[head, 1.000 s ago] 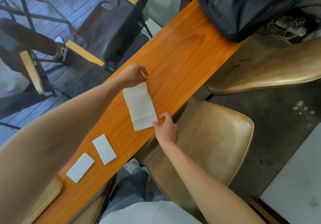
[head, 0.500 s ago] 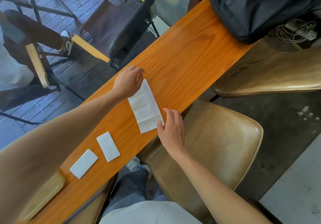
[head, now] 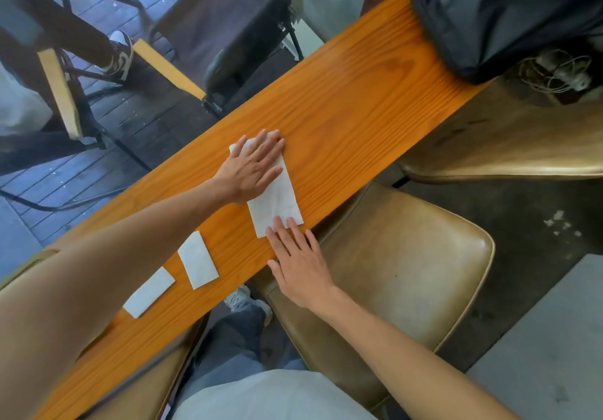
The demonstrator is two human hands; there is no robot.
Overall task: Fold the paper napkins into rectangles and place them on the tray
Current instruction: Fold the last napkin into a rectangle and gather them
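Note:
A white paper napkin, folded into a long rectangle, lies flat on the narrow orange wooden table. My left hand rests flat on its far half, fingers spread. My right hand lies flat at the table's near edge, with its fingertips on the napkin's near corner. Two smaller folded napkins sit side by side on the table further left. No tray can be made out with certainty; my left forearm covers the table's left end.
A black backpack sits on the table's far end, with tangled cables beside it. Tan leather chairs stand against the table's near side. Beyond the far side are a dark chair and another person's shoe.
Both hands went from pinching the napkin's ends to lying flat on it. My left hand now presses its far half; my right hand's fingers rest on its near corner.

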